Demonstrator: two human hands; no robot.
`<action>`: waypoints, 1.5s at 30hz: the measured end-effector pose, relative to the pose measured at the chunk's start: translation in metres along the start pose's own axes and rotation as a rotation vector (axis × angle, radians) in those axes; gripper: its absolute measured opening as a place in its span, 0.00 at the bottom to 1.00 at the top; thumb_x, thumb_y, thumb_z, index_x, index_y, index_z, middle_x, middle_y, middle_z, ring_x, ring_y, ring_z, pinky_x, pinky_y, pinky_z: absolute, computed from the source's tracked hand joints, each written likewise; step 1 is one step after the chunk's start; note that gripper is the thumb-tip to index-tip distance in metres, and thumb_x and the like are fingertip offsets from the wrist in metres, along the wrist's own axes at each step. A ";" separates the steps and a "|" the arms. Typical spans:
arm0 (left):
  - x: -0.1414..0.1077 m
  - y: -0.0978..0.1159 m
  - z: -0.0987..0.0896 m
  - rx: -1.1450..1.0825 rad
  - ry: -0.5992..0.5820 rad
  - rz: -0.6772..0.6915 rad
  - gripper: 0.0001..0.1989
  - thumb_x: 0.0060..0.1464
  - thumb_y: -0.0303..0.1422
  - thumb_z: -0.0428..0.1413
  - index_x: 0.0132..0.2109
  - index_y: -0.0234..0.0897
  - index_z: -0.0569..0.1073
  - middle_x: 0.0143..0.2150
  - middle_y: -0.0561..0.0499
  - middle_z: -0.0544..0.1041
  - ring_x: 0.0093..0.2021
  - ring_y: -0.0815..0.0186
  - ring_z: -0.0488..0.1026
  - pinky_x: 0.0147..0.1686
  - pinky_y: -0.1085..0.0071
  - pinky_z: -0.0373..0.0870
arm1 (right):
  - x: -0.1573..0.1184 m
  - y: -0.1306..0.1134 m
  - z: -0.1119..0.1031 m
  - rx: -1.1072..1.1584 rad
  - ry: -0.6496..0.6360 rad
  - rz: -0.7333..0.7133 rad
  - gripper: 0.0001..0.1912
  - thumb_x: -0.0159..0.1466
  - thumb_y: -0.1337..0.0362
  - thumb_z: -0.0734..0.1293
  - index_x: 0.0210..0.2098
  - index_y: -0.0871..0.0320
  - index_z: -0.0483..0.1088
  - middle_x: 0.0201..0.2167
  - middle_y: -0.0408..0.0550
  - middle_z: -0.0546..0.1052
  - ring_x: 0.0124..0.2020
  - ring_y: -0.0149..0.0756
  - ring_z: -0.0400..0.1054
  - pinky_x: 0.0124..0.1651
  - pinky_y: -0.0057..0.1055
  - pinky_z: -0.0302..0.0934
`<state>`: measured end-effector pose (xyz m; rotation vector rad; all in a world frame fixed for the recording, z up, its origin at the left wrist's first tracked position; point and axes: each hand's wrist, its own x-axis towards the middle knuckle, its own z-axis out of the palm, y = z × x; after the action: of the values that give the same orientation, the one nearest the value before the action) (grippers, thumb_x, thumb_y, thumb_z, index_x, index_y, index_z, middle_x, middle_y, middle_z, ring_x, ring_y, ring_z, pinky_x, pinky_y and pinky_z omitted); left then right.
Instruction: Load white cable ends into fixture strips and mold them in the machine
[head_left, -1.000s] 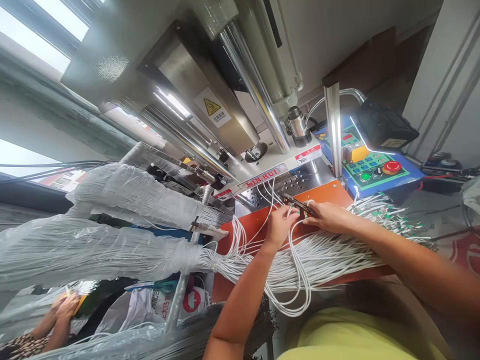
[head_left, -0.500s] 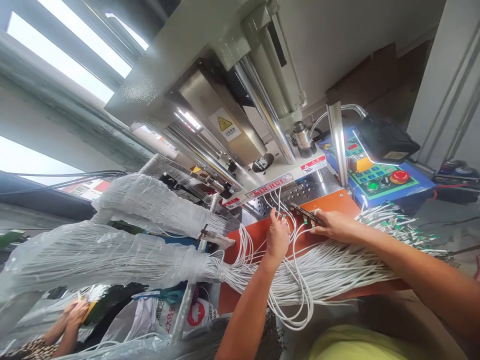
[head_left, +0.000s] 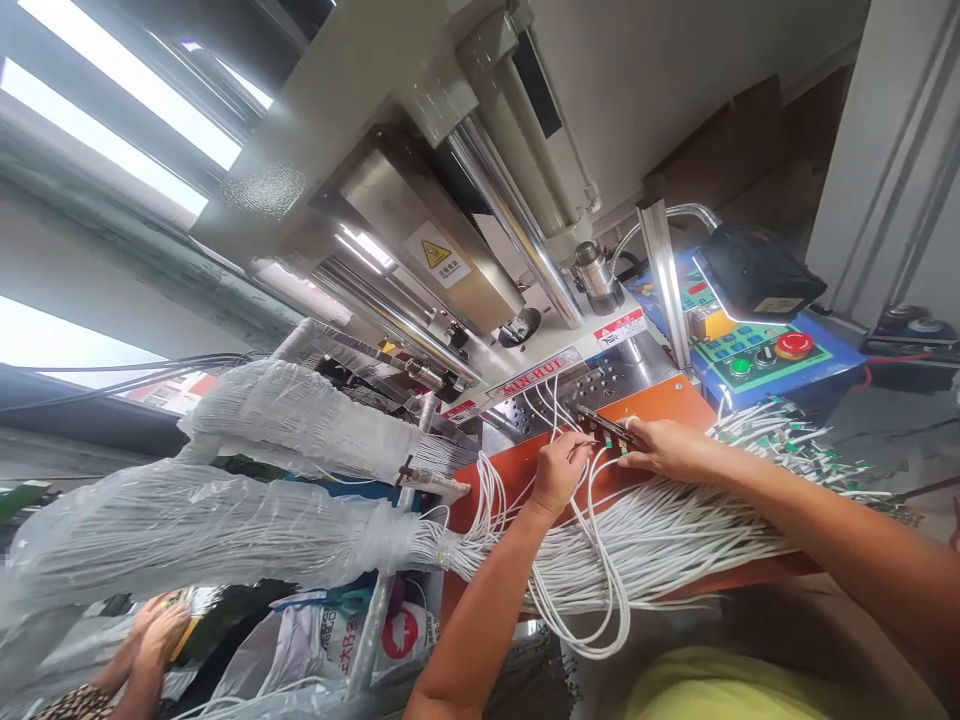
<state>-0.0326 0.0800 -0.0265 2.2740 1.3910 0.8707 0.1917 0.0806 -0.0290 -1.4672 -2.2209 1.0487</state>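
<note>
My left hand [head_left: 559,475] is closed in a pinch beside the white cables [head_left: 600,560]. A small thin tip shows at its fingertips, too small to name. It points towards a dark metal bar [head_left: 600,425] lying slantwise at the front of the press. My right hand [head_left: 664,447] grips the near end of that bar, thumb below and fingers on top. Small green-and-metal cable ends [head_left: 609,442] show along the bar's lower side, close to both hands. Some white cables run up from my left hand under the press's front plate [head_left: 532,375].
A thick bundle of white cables [head_left: 675,535] with green ends covers the orange work surface [head_left: 660,402]. Plastic-wrapped bundles [head_left: 225,525] rest on a frame at left. A control box [head_left: 772,360] with a red button stands right. Another person's hands [head_left: 161,630] are lower left.
My left hand has moved slightly right and down, its fingertips now closer to the metal bar. My right hand keeps its grip on the bar. The view has shifted slightly.
</note>
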 end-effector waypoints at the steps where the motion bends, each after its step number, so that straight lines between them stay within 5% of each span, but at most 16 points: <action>1: 0.000 -0.002 0.002 0.011 0.004 0.026 0.10 0.54 0.22 0.55 0.39 0.39 0.77 0.35 0.51 0.81 0.36 0.68 0.78 0.41 0.73 0.73 | 0.000 0.000 0.000 -0.003 0.000 0.001 0.16 0.61 0.48 0.63 0.35 0.53 0.59 0.31 0.47 0.74 0.31 0.38 0.68 0.31 0.29 0.53; 16: 0.002 -0.011 0.019 0.009 0.074 0.039 0.10 0.53 0.22 0.56 0.37 0.39 0.78 0.35 0.51 0.81 0.37 0.67 0.79 0.42 0.71 0.75 | 0.003 0.004 0.000 0.011 -0.023 -0.012 0.17 0.62 0.46 0.62 0.37 0.53 0.61 0.32 0.47 0.74 0.33 0.39 0.69 0.31 0.29 0.53; 23: 0.004 -0.011 0.022 -0.142 0.089 -0.119 0.11 0.53 0.22 0.55 0.38 0.39 0.79 0.34 0.51 0.82 0.34 0.67 0.79 0.38 0.71 0.77 | 0.001 0.001 0.000 -0.003 0.001 -0.029 0.16 0.62 0.47 0.63 0.36 0.53 0.60 0.30 0.46 0.73 0.30 0.38 0.68 0.29 0.28 0.51; 30: 0.011 0.000 -0.001 -0.066 0.054 -0.022 0.07 0.52 0.26 0.60 0.39 0.40 0.80 0.40 0.49 0.81 0.43 0.63 0.76 0.48 0.63 0.72 | 0.001 0.001 0.000 0.026 0.011 -0.010 0.17 0.61 0.47 0.64 0.36 0.54 0.62 0.31 0.47 0.74 0.32 0.38 0.68 0.31 0.29 0.54; 34: 0.009 0.009 -0.017 -0.214 0.040 -0.163 0.09 0.57 0.34 0.58 0.43 0.41 0.80 0.40 0.48 0.81 0.41 0.65 0.76 0.46 0.65 0.73 | 0.000 0.000 -0.004 0.075 -0.009 -0.016 0.17 0.61 0.48 0.64 0.39 0.54 0.64 0.33 0.47 0.75 0.34 0.39 0.69 0.34 0.29 0.56; 40: 0.011 -0.004 -0.016 -0.645 0.120 -0.441 0.14 0.55 0.37 0.58 0.45 0.32 0.78 0.38 0.44 0.81 0.29 0.70 0.75 0.29 0.74 0.73 | -0.001 0.000 -0.005 0.067 -0.008 -0.014 0.18 0.60 0.46 0.64 0.36 0.54 0.63 0.31 0.47 0.74 0.32 0.38 0.68 0.32 0.30 0.55; 45: 0.015 -0.020 -0.011 -0.364 0.096 -0.293 0.04 0.50 0.30 0.61 0.34 0.35 0.80 0.34 0.48 0.82 0.35 0.66 0.78 0.38 0.69 0.76 | 0.001 0.004 -0.003 0.075 0.001 -0.018 0.18 0.60 0.46 0.64 0.37 0.54 0.64 0.31 0.46 0.74 0.32 0.38 0.68 0.32 0.30 0.55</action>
<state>-0.0481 0.1020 -0.0245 1.7304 1.4232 1.0450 0.1955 0.0837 -0.0301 -1.4135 -2.1657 1.1133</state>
